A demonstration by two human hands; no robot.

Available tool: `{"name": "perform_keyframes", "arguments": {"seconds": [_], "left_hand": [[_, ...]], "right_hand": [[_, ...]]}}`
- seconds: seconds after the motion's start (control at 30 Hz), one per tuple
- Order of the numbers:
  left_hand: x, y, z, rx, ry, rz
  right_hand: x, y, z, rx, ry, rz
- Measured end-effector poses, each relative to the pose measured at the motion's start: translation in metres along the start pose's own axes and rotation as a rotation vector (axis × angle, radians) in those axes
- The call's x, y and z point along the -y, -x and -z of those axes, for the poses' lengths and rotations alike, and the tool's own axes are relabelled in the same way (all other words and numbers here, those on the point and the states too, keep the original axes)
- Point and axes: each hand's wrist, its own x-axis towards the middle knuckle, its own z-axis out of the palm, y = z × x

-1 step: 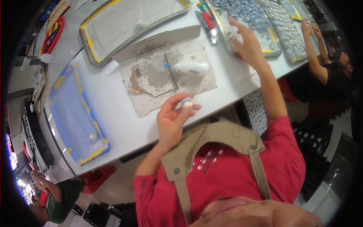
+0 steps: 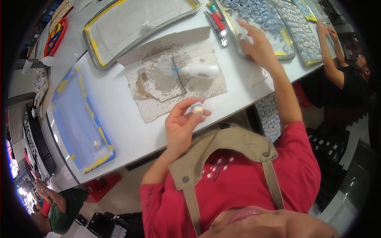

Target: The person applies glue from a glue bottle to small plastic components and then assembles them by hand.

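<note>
One small blue-and-cream piece [image 2: 197, 108] sits in the left hand [image 2: 180, 123], above the near edge of the white tabletop [image 2: 127, 135]. Left fingers: nearly closed, thumb and fingertips pinching the piece; its fine detail is too small to read.

Just beyond: cardboard sheet [image 2: 218, 85], creased at its far side, spotted grey. On it, a stained square board [image 2: 164, 85] and a white bottle [image 2: 204, 71] lying on its side, blue tip pointing left, over the board.

Left of these: blue-lined tray [image 2: 77, 115], yellow tape along its edges, one small shell-like piece [image 2: 97, 143] near its closer end.

Right hand [image 2: 260, 47] reaches over the near end of a metal tray [image 2: 285, 58]; fingers spread, thumb well apart from index, grip bare. Contact with the tray: cannot tell. Loose blue-grey petals [image 2: 258, 14] heap at its farther part. Marker pens [image 2: 219, 29] lie just left of it.

Farther: paper-lined tray [image 2: 119, 35] bearing one piece [image 2: 148, 26]; at far left, a red basket [image 2: 60, 41] of tools.
</note>
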Motion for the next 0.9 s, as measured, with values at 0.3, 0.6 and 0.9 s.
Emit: {"name": "perform_keyframes", "arguments": {"seconds": [0.3,0.6,0.9], "left_hand": [[0.010,-0.004,-0.023,-0.085,-0.015,0.036],[0.019,0.003,-0.034,-0.044,0.215,0.054],[0.020,0.018,-0.030,-0.051,0.062,-0.113]], "right_hand": [[0.043,0.034,0.014,0.149,-0.813,-0.268],[0.120,0.090,0.011,0.023,-0.658,0.158],[0.127,0.102,0.022,0.064,-0.516,0.229]]}}
